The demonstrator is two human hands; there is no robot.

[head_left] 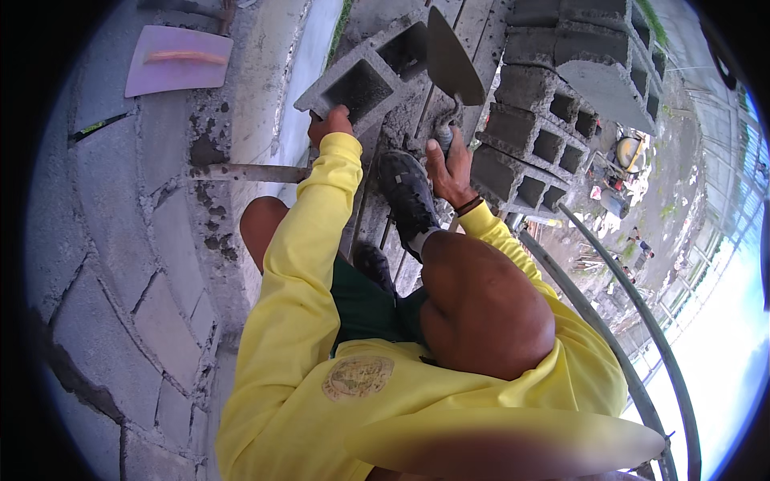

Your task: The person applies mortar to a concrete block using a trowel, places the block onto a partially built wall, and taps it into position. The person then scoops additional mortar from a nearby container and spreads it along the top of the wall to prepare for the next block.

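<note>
A grey hollow concrete block [384,70] with two square cavities lies tilted at the top middle. My left hand [332,124] is closed on its near left corner. In my right hand [455,172] is the handle of a trowel [451,60], its broad grey blade pointing away from me beside the block's right end. Some grey mortar clings around the planks between the block and my black shoe [405,188].
A block wall [112,224] rises on the left, with a lilac float [172,72] resting near its top. Several hollow blocks [525,124] are stacked at right. Wooden planks [481,60] are underfoot. Poles [634,301] run along the right, above ground far below.
</note>
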